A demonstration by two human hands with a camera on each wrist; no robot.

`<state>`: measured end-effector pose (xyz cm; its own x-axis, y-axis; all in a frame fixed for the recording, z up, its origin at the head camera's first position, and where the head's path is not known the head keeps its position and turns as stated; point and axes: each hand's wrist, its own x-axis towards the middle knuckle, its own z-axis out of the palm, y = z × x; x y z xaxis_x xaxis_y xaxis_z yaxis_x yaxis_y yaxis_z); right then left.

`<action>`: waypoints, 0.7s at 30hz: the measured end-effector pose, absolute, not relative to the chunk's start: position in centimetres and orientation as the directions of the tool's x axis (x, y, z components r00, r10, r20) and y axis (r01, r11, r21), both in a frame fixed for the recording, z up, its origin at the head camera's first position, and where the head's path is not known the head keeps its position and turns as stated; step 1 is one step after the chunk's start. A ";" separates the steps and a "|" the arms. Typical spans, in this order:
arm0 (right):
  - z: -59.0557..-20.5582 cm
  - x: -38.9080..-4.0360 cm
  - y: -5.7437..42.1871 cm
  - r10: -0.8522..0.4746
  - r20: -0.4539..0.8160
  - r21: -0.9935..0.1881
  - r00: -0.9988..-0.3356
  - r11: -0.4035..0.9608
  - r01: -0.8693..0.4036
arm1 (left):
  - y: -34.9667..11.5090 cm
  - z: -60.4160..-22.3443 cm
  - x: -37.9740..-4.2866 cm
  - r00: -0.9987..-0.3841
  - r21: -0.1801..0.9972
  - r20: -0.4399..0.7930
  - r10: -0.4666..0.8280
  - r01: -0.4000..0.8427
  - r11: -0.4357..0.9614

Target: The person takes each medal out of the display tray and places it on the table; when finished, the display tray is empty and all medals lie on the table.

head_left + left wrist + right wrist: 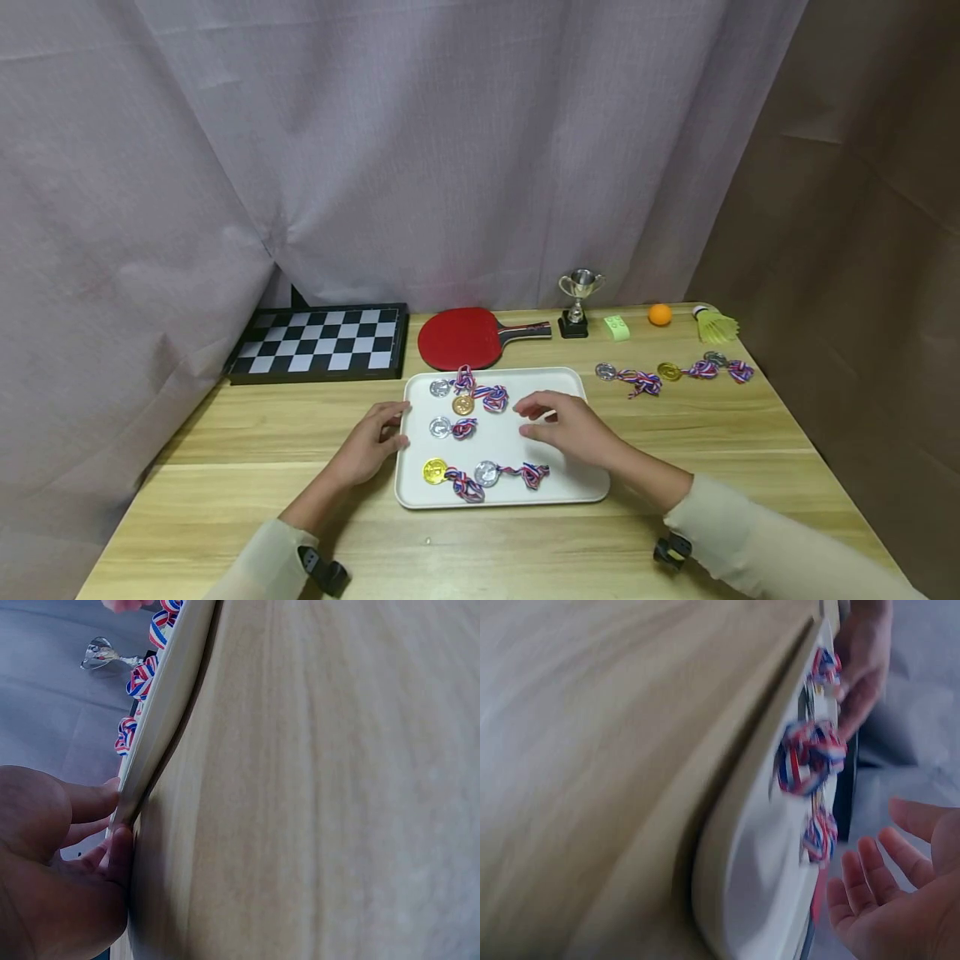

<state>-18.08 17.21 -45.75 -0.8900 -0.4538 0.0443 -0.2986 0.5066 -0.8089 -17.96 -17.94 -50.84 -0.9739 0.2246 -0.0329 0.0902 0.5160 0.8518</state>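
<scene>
A white rectangular tray [501, 502] lies on the wooden table, bearing several medals with knotted red, white and blue ribbons. Among them are a gold medal [434, 471] and a silver medal [487, 473] near its front, another silver medal [439, 427] in the middle row, and a gold-toned medal [462, 405] farther back. My left hand [369, 442] touches the tray's left rim with fingertips and thumb, also seen in the left wrist view. Over the tray's right half hovers my right hand [564, 425], fingers loosely bent, nothing between them.
Behind the tray lie a chessboard [322, 340] and a red table tennis paddle [459, 337]. A small trophy cup [577, 300], a green paper note [617, 327], an orange ball [659, 314] and a yellow shuttlecock [716, 325] line the back. Three more medals, one gold [669, 372], lie right.
</scene>
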 end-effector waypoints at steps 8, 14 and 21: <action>-47.5 -17.4 13.9 -0.594 -0.041 -0.786 -0.804 0.515 -0.341 | -17.9 -50.8 -17.9 -0.975 0.849 -0.029 0.220 0.092 0.520; -48.1 -17.5 13.2 -0.634 -0.141 -0.755 -0.760 0.566 -0.332 | -17.9 -50.6 -17.9 -0.974 0.852 -0.026 0.225 0.096 0.515; -48.5 -17.5 13.0 -0.675 -0.130 -0.736 -0.726 0.557 -0.385 | -17.9 -50.6 -17.8 -0.974 0.853 -0.034 0.224 0.089 0.514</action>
